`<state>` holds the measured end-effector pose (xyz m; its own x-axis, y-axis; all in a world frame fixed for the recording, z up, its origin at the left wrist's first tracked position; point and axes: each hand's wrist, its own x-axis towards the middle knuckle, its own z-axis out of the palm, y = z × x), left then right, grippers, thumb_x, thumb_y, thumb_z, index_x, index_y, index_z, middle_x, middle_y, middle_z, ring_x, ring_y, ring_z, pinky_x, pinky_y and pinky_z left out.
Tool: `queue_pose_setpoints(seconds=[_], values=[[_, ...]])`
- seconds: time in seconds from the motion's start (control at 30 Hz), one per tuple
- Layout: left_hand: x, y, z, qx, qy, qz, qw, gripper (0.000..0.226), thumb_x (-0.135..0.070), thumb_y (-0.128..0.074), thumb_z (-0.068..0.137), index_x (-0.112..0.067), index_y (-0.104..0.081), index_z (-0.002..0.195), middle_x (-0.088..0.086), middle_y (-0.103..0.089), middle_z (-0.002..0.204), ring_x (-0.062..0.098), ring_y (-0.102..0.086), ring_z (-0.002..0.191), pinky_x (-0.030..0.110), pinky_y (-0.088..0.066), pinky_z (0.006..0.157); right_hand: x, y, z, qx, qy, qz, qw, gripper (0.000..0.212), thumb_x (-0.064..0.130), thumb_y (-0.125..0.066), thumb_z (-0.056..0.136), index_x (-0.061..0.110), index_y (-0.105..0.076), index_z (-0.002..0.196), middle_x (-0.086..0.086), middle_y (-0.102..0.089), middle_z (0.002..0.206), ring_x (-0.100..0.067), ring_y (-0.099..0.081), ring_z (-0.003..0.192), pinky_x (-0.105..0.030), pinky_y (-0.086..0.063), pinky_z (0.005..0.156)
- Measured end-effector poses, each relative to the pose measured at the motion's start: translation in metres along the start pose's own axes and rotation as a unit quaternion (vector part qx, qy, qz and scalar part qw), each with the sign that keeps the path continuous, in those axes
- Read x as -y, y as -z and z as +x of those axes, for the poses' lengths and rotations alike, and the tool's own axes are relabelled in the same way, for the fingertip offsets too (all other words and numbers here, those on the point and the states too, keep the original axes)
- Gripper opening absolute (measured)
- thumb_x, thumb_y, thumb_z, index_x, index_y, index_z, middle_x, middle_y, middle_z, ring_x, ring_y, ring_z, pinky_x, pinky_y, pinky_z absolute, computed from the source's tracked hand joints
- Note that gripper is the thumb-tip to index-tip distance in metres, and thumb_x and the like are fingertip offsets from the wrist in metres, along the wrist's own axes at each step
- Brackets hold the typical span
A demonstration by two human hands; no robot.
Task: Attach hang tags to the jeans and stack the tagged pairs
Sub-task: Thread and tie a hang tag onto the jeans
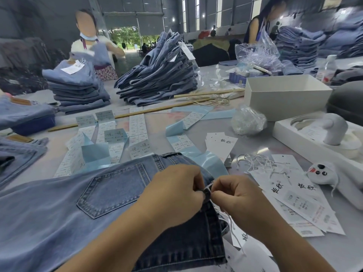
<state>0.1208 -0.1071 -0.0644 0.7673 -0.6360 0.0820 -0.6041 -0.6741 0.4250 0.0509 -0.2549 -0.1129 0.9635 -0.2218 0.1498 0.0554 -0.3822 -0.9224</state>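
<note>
The left hand (176,191) pinched the belt loop (206,193) at the jeans' waistband, fingers curled tight on it. The right hand (235,195) met it there, its grip narrow on a thin white string (208,187) at the loop. The jeans (82,209) lay flat on the tabletop (345,250), back pocket (114,190) up, waistband toward the right. A hang tag (240,239) lay beneath the right wrist, just beside the waistband. More hang tags (300,201) fanned out to the right. Folded stacks of jeans (159,73) stood well apart at the far side.
</note>
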Motion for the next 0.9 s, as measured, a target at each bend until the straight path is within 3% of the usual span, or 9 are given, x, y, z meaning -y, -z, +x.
queue_pose_setpoints(seconds=[0.13,0.23,0.33,0.43,0.53,0.7,0.9], values=[[0.006,-0.001,0.006,0.008,0.043,-0.116,0.992,0.015,-0.031,-0.067,0.088,-0.028,-0.058,0.077,-0.014,-0.060,0.067,0.000,-0.051,0.061,0.020,-0.035,0.055,0.002,0.001,0.001,-0.011,0.018,-0.033,0.999,0.026,0.008,-0.064,0.077,0.018,-0.057,0.054,0.011,-0.045,0.046,-0.003,-0.037,0.046,-0.015,-0.032,0.047],[0.010,-0.003,0.008,0.014,0.044,-0.174,0.984,0.015,-0.029,-0.066,0.090,-0.027,-0.057,0.078,-0.023,-0.056,0.056,-0.004,-0.047,0.049,0.017,-0.034,0.051,0.003,0.000,0.004,-0.022,0.031,-0.053,0.998,0.023,0.009,-0.065,0.078,0.014,-0.058,0.057,0.011,-0.046,0.046,-0.002,-0.038,0.046,-0.016,-0.033,0.046],[0.013,-0.004,0.008,0.019,0.031,-0.217,0.975,0.015,-0.025,-0.066,0.091,-0.026,-0.058,0.079,-0.021,-0.053,0.053,-0.002,-0.044,0.047,0.014,-0.035,0.049,0.003,-0.001,0.008,-0.036,0.037,-0.060,0.997,0.021,0.010,-0.065,0.080,0.010,-0.058,0.060,0.011,-0.046,0.047,-0.003,-0.038,0.047,-0.016,-0.033,0.046],[0.014,-0.002,0.008,0.021,0.017,-0.220,0.975,0.012,-0.025,-0.064,0.091,-0.026,-0.061,0.079,-0.021,-0.055,0.055,-0.004,-0.046,0.049,0.010,-0.036,0.049,0.002,-0.004,0.012,-0.055,0.043,-0.057,0.996,0.025,0.009,-0.065,0.080,0.009,-0.054,0.058,0.010,-0.043,0.047,-0.004,-0.035,0.047,-0.017,-0.032,0.046],[0.017,0.002,0.012,0.015,0.042,-0.249,0.968,0.018,-0.018,-0.058,0.093,-0.028,-0.067,0.081,-0.014,-0.064,0.069,-0.001,-0.053,0.061,0.016,-0.043,0.060,0.001,-0.007,0.015,-0.065,0.055,-0.051,0.995,0.024,0.009,-0.065,0.084,0.013,-0.058,0.061,0.007,-0.050,0.050,-0.003,-0.040,0.048,-0.016,-0.035,0.047],[0.018,0.002,0.016,-0.009,0.021,-0.126,0.992,0.013,-0.026,-0.060,0.093,-0.035,-0.068,0.096,-0.014,-0.066,0.083,-0.005,-0.056,0.067,0.010,-0.035,0.056,-0.003,-0.009,0.018,-0.072,0.079,-0.049,0.993,0.023,0.014,-0.068,0.088,0.019,-0.064,0.065,0.008,-0.058,0.055,-0.001,-0.046,0.050,-0.011,-0.037,0.049],[0.019,0.006,0.019,-0.043,-0.007,-0.075,0.996,0.010,-0.023,-0.067,0.088,-0.027,-0.072,0.081,-0.010,-0.066,0.077,-0.001,-0.056,0.068,0.010,-0.040,0.056,-0.006,-0.017,0.020,-0.112,0.107,-0.049,0.987,0.020,0.013,-0.071,0.087,0.024,-0.071,0.070,0.015,-0.066,0.061,0.000,-0.056,0.055,-0.010,-0.041,0.052]])
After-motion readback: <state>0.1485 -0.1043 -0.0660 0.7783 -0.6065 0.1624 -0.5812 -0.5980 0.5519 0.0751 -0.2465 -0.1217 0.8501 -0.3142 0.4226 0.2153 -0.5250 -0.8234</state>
